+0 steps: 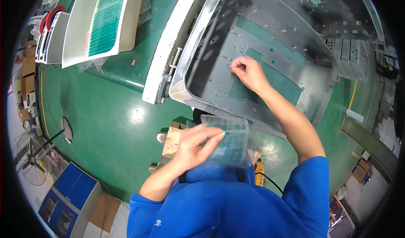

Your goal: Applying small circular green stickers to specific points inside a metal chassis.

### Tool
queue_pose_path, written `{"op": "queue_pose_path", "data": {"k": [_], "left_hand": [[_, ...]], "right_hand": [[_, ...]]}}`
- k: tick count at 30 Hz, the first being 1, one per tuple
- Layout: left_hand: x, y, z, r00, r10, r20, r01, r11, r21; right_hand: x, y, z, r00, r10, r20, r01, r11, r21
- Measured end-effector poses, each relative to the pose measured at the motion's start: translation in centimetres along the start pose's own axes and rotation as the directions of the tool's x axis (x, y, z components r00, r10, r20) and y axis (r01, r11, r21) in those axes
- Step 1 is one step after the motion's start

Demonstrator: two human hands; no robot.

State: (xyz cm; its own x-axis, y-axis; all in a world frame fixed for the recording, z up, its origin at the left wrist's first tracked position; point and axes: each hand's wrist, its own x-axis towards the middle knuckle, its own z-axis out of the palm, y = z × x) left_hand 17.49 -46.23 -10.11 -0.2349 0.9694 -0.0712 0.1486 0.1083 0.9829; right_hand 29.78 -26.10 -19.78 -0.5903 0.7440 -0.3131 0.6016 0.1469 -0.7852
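Observation:
My left hand [195, 146] is closed, thumb against fingers, on a translucent sheet [234, 143] covered with rows of round green dots. The sheet hangs in front of my body, just outside the near edge of a large grey metal housing [182, 86]. Reaching inside that housing, my right hand [249, 72] has thumb and forefinger pinched together over its inner panel [219, 65]. Whatever lies between those fingertips is too small to make out. Several small holes and studs dot the panel, and a few round green spots [273, 62] show beyond my right hand.
A white-edged beam [162, 56] runs along the housing's left side. Further left, a cream bin [76, 39] holds a sheet of green dots, with red tape rolls [54, 16] beside it. A wooden box [172, 140] stands below; a fan [34, 166] and blue cabinet [74, 185] are lower left.

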Motion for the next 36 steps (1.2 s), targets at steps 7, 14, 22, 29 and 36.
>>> {"op": "queue_pose_path", "data": {"k": [7, 14, 22, 29, 36], "left_hand": [[-0.7, -0.7, 0.0, 0.999, -0.048, -0.001, 0.048, 0.998, -0.043], [-0.1, -1.3, -0.1, 0.999, 0.039, 0.014, -0.039, 0.998, -0.055], [-0.1, -1.0, -0.1, 0.998, -0.058, 0.001, 0.058, 0.995, -0.084], [0.1, -1.2, 0.1, 0.998, -0.059, 0.005, 0.059, 0.993, -0.104], [0.2, -1.2, 0.4, 0.999, -0.038, -0.004, 0.037, 0.995, -0.096]], "right_hand": [[2.0, 2.6, 1.8, 1.000, -0.025, 0.011, 0.027, 0.984, -0.174], [2.1, 2.0, 1.9, 0.999, 0.047, -0.008, -0.047, 0.965, -0.257], [1.9, 1.3, 2.1, 0.998, 0.061, -0.035, -0.069, 0.942, -0.329], [1.8, 0.7, 2.2, 0.995, 0.083, -0.050, -0.095, 0.927, -0.363], [1.7, 0.8, 2.4, 0.995, 0.078, -0.056, -0.093, 0.922, -0.377]]}}
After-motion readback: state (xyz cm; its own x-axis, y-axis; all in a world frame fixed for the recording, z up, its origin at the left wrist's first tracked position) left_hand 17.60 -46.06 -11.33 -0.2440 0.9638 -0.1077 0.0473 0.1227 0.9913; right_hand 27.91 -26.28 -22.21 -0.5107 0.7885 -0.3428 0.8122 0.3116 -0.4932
